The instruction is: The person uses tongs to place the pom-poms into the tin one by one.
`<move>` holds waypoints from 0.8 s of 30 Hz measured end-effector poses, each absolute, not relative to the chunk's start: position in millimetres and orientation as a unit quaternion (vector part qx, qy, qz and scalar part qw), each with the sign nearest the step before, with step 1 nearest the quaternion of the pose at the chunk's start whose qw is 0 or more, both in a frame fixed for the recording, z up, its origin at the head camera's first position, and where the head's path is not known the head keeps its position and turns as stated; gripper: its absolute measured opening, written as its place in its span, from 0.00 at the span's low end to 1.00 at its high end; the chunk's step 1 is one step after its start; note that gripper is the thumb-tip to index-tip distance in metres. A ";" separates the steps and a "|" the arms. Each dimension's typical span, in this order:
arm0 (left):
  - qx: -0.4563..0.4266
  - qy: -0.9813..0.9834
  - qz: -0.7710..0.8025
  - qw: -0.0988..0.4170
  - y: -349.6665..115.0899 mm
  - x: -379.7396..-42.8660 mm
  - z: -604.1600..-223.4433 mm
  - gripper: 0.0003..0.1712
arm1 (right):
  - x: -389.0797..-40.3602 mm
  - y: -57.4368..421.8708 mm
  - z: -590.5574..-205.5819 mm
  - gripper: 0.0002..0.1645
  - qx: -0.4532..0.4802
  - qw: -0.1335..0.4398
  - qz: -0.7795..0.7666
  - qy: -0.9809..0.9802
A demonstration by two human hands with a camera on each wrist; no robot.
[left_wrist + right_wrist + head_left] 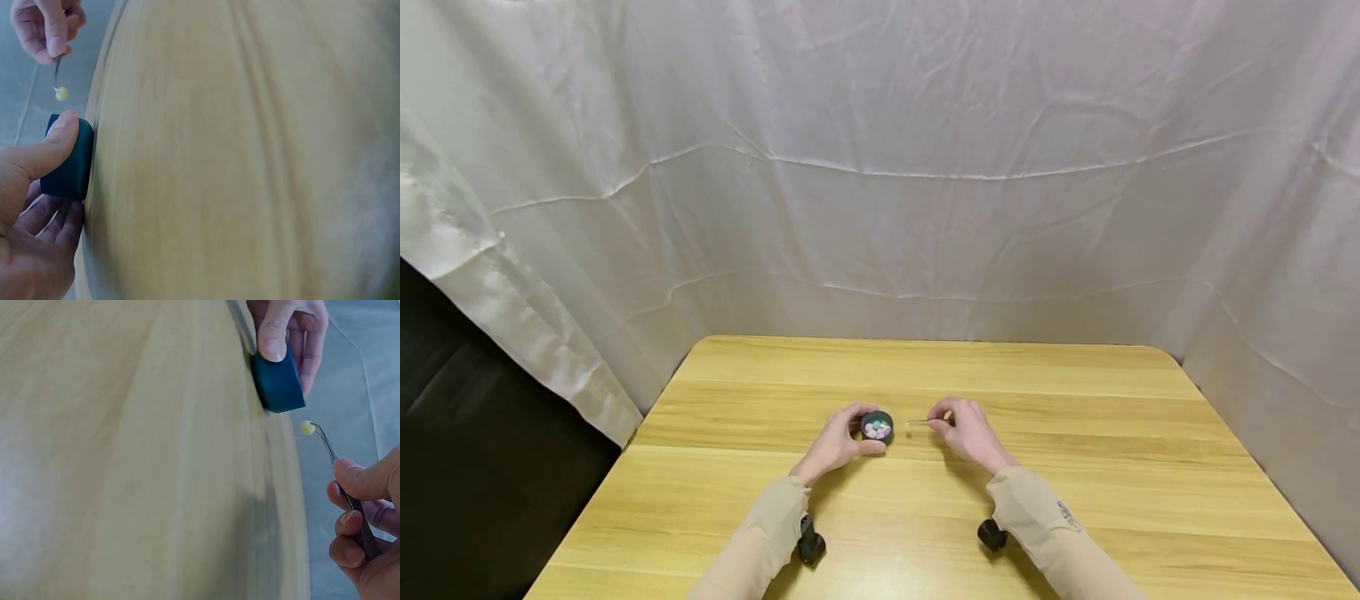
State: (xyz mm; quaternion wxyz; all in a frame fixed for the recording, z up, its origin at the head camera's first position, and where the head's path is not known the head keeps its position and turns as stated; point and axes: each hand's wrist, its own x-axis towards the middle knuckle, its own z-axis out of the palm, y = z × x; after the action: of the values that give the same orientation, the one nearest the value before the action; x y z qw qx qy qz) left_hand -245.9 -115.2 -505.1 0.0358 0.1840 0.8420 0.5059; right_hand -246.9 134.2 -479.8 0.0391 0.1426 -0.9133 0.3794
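Note:
My left hand (838, 440) grips a small round dark teal container (74, 165) on the table, thumb on one side and fingers on the other. Several pink, whitish and teal pieces (877, 430) lie inside it, as the head view shows. To the right, my right hand (970, 433) holds a pair of bent-tip tweezers (327, 447) between thumb and fingers. At their tip is a small pale yellow ball (307, 427), held above the table and a short gap away from the container.
A light wood-grain table (1075, 417) lies under both hands. Pale draped cloth (925, 233) stands behind it and along its sides. A black surface (490, 467) is at the far left. Small black devices (811, 543) hang at both wrists.

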 end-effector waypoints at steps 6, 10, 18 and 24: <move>0.182 0.841 0.508 0.036 -114.9 -245.9 -505.3 0.34 | -248.0 129.8 -475.0 0.03 0.153 0.051 0.385 -0.909; 0.181 0.842 0.508 0.036 -114.7 -246.0 -505.5 0.34 | -248.1 126.1 -471.8 0.02 0.156 0.055 0.382 -0.909; 0.182 0.840 0.510 0.036 -114.5 -246.6 -505.2 0.34 | -250.2 117.5 -467.4 0.03 0.162 0.057 0.379 -0.909; 0.182 0.842 0.506 0.035 -114.9 -246.4 -505.9 0.34 | -251.6 111.5 -466.8 0.03 0.169 0.054 0.379 -0.908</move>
State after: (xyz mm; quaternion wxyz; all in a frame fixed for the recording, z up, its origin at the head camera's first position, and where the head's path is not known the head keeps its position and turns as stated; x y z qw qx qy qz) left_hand -246.4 -114.9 -505.9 0.0351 0.1817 0.8423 0.5062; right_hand -251.6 111.5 -466.8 0.0536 0.1693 -0.9080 0.3795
